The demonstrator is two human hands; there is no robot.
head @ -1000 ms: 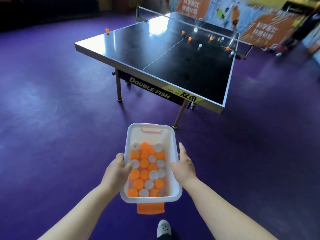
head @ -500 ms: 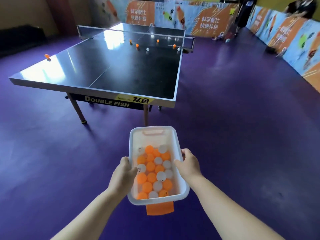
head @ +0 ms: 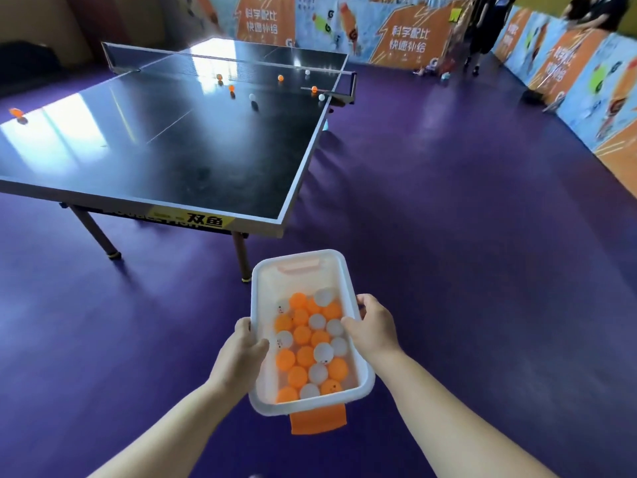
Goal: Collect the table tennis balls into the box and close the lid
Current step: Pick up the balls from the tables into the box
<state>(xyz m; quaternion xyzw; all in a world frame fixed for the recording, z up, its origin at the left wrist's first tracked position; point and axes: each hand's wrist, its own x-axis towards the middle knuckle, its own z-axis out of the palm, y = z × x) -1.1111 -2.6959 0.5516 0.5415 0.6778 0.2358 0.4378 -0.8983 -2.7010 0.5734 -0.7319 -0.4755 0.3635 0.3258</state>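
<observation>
Your left hand (head: 241,355) and right hand (head: 375,326) curl over opposite rims of the box (head: 297,279) — holding its balls (head: 303,334) level, more waiting on the table (head: 155,150).

A dark table tennis table (head: 172,160) is set on a purple floor (head: 465,270). A net (head: 206,58) is stretched across it, and a yellow label (head: 203,220) is fixed to its near edge. Orange and blue printed barriers (head: 406,36) are lined along the walls. A person in dark clothes (head: 482,36), seemingly standing, is seen beside them.
</observation>
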